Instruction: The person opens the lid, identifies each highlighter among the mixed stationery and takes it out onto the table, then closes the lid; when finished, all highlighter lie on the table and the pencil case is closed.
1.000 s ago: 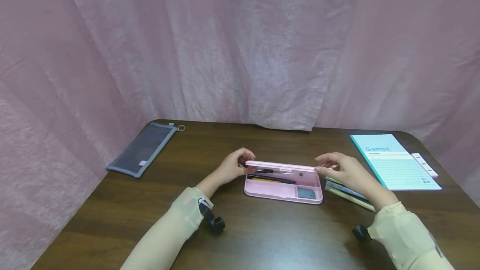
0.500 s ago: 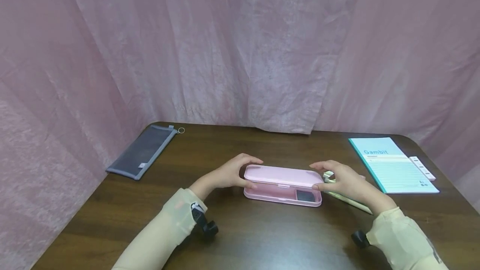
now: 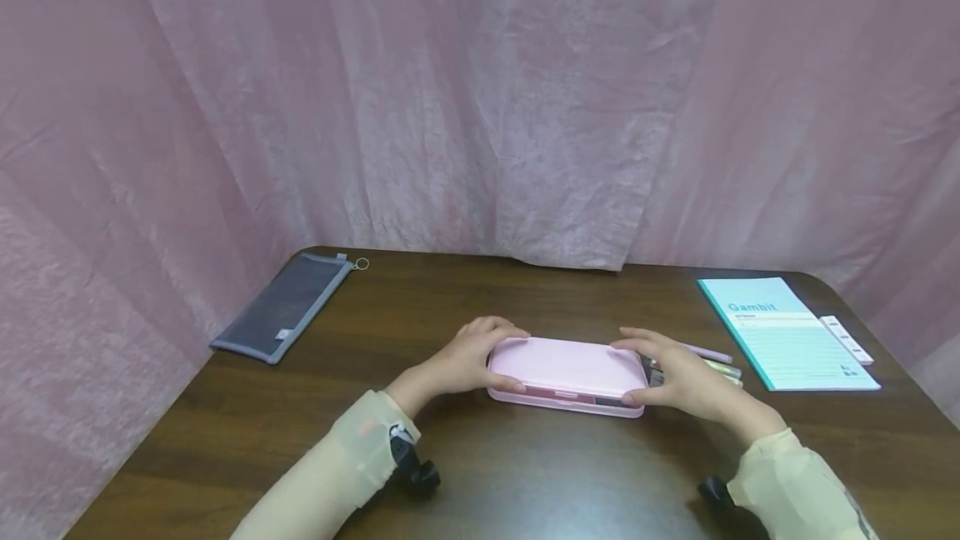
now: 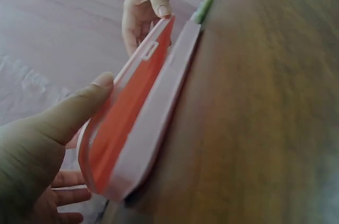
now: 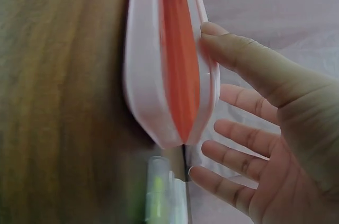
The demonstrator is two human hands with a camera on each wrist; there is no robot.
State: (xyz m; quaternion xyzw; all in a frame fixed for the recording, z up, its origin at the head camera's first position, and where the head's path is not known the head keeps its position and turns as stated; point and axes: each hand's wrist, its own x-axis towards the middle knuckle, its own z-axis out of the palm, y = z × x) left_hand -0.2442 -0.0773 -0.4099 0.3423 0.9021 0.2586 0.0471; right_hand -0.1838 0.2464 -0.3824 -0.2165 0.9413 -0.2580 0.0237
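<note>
A pink pencil case [image 3: 570,367] lies on the table in the head view, its lid lowered with a narrow gap along the front. At its left end my left hand [image 3: 480,358] touches the lid, thumb at the front edge and fingers toward the back. My right hand [image 3: 675,375] spans the right end likewise. In the right wrist view that thumb [image 5: 233,49] touches the lid rim while the other fingers extend fairly straight beside the case. The left wrist view shows the left thumb [image 4: 79,105] on the lid's edge. Most of the contents are hidden.
Several pens and highlighters [image 3: 723,369] lie beside the case, partly behind the right hand. Further right are a notebook [image 3: 783,336] and a small white strip with dark marks [image 3: 846,340]. A grey mesh zip pouch [image 3: 285,307] lies at the table's left edge.
The lid has swung down toward the front, covering the pens and the grey-blue block inside. Both hands have come forward and down with it.
</note>
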